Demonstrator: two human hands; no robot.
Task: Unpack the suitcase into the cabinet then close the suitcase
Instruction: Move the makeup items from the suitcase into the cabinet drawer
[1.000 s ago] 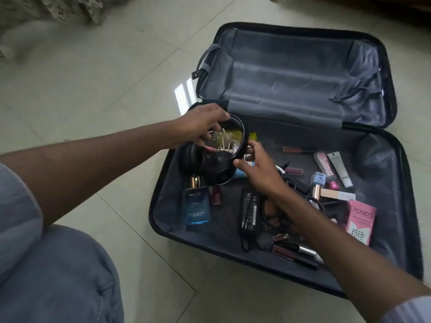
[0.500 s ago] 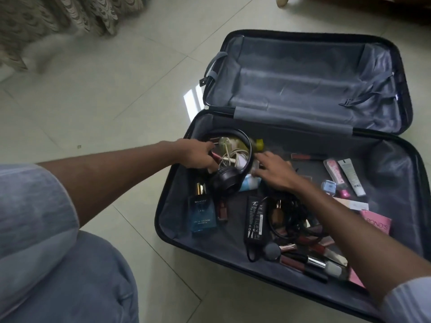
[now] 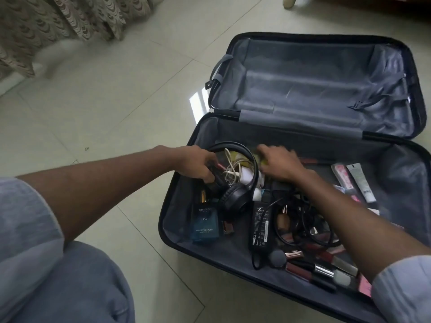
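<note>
Suitcase (image 3: 182, 220) lies wide open on the tiled floor (image 3: 130, 94), its grey-lined lid (image 3: 321, 85) flat and bare beyond the hinge. In the head view, both bare arms reach into the filled near half. The left hand (image 3: 196, 164) curls its fingers around the black headphones (image 3: 233, 183) at the near end of the band, gripping them. Inside the band's loop sits a white cable (image 3: 231, 169) with its plug. The right hand (image 3: 277, 164) rests palm down just beside the headphones, fingers blurred, so whether they hold anything cannot be told. A blue cologne bottle (image 3: 206, 224) stands near the left wall, a black power adapter (image 3: 260, 224) lies at centre, and tubes (image 3: 359, 183) lie to the right.
</note>
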